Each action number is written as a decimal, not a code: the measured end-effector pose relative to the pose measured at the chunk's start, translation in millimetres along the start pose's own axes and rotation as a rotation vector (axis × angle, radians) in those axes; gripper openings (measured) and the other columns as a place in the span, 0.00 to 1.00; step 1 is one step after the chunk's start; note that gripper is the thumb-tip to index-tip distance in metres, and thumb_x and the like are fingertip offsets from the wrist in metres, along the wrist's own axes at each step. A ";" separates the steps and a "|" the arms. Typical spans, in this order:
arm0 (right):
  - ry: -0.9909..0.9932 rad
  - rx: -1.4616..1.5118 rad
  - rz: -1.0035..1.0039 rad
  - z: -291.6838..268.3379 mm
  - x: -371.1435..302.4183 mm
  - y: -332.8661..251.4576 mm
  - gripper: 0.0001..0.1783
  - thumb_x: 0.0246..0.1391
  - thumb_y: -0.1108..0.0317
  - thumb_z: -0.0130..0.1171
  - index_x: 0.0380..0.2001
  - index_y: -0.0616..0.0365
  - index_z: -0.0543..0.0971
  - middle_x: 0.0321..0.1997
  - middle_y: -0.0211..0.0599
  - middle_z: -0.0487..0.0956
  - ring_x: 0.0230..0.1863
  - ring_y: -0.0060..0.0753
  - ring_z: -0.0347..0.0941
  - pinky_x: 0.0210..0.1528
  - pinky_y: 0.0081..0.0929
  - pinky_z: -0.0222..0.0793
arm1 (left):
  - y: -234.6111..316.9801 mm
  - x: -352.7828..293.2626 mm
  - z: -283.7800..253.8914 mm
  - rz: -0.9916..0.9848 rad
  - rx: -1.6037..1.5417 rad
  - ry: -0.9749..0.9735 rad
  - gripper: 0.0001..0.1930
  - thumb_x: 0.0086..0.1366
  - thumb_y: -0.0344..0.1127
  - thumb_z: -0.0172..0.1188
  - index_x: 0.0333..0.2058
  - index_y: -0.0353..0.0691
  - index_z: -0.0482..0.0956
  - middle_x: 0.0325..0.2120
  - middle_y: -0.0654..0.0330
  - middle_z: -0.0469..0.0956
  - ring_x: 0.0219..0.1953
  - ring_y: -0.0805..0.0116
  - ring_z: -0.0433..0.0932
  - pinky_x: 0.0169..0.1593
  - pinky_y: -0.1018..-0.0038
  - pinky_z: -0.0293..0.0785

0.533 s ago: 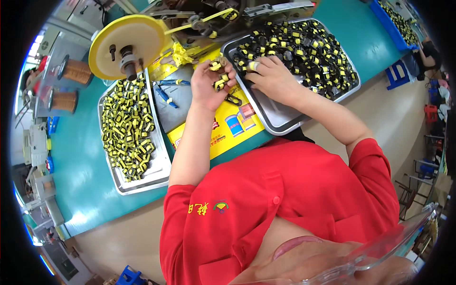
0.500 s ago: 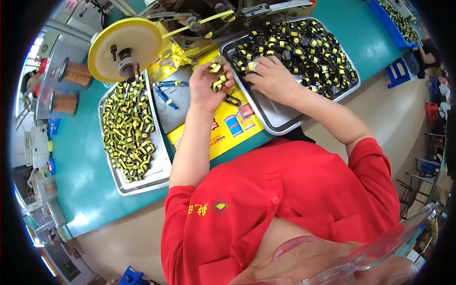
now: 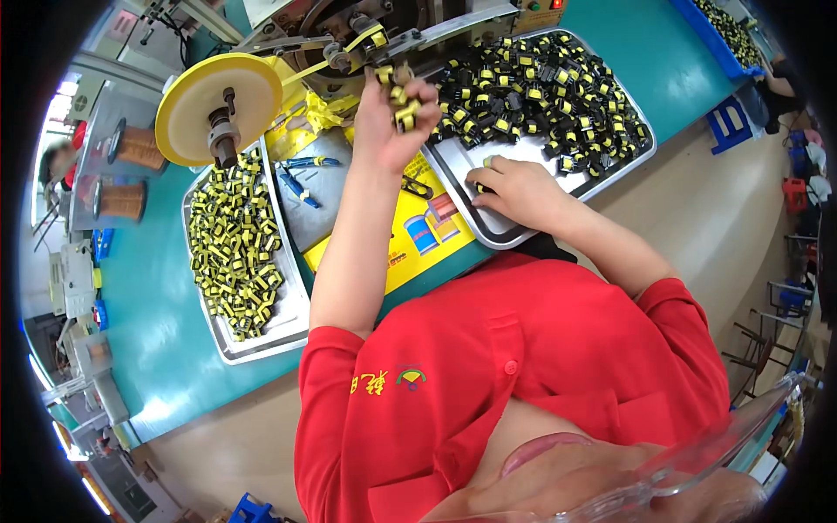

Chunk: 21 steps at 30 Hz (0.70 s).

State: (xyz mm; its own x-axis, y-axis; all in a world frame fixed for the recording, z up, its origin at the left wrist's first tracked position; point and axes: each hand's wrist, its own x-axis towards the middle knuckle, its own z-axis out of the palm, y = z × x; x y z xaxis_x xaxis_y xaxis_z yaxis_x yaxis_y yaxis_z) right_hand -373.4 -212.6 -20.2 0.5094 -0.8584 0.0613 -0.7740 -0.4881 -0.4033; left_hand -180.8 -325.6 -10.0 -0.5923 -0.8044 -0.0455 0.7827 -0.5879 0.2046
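My left hand is raised in front of the machine, palm up, with its fingers curled round several small black-and-yellow taped coils. Low over the bare near-left part of the right metal tray, my right hand has its fingers bent together. A bit of a black-and-yellow coil shows at its fingertips; the fingers hide the rest. Many black coils with yellow bands are heaped in the far part of that tray. Another metal tray on the left holds a pile of yellow-and-black coils.
A machine with a yellow tape reel stands at the back. Blue-handled cutters lie on a grey plate beside a yellow printed sheet. Copper wire spools stand far left. A blue bin sits far right.
My left hand has moved up, toward the machine, with the coils still in it. My right hand has drawn back from beside it toward me, down to the tray's bare part.
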 end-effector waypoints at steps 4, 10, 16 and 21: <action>-0.038 0.085 -0.069 -9.7 -18.8 4.9 0.16 0.45 0.62 0.59 0.40 0.50 0.75 0.30 0.37 0.71 0.32 0.43 0.71 0.34 0.35 0.68 | -8.0 -31.7 -1.9 -0.026 0.109 0.150 0.21 0.66 0.56 0.41 0.27 0.42 0.64 0.21 0.62 0.62 0.28 0.67 0.63 0.23 0.77 0.59; -0.255 0.266 -0.049 -21.5 -18.5 0.6 0.17 0.44 0.68 0.60 0.40 0.53 0.73 0.35 0.41 0.69 0.31 0.44 0.71 0.35 0.35 0.68 | -3.8 -44.6 -18.2 0.050 0.177 0.292 0.20 0.66 0.55 0.42 0.30 0.42 0.64 0.23 0.61 0.63 0.29 0.66 0.64 0.25 0.78 0.60; -0.215 0.115 0.095 -22.5 -8.5 -1.6 0.20 0.43 0.70 0.60 0.43 0.54 0.72 0.39 0.43 0.69 0.37 0.47 0.72 0.40 0.38 0.69 | 0.4 -45.4 -21.4 0.067 0.206 0.259 0.20 0.65 0.55 0.43 0.31 0.41 0.64 0.23 0.61 0.64 0.29 0.67 0.65 0.25 0.78 0.60; -0.278 0.250 -0.012 -24.9 -11.8 -9.5 0.20 0.43 0.71 0.61 0.43 0.54 0.73 0.38 0.43 0.69 0.37 0.45 0.71 0.40 0.35 0.69 | 2.6 -47.1 -18.2 0.114 0.250 0.301 0.20 0.65 0.54 0.44 0.30 0.41 0.65 0.23 0.61 0.65 0.29 0.67 0.65 0.25 0.78 0.60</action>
State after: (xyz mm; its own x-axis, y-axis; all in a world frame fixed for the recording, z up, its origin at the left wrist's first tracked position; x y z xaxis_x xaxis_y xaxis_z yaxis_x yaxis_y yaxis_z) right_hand -381.5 -201.8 5.6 0.6273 -0.7603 -0.1686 -0.6688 -0.4152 -0.6167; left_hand -147.4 -290.8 -25.2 -0.3926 -0.8744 -0.2852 0.7476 -0.4840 0.4547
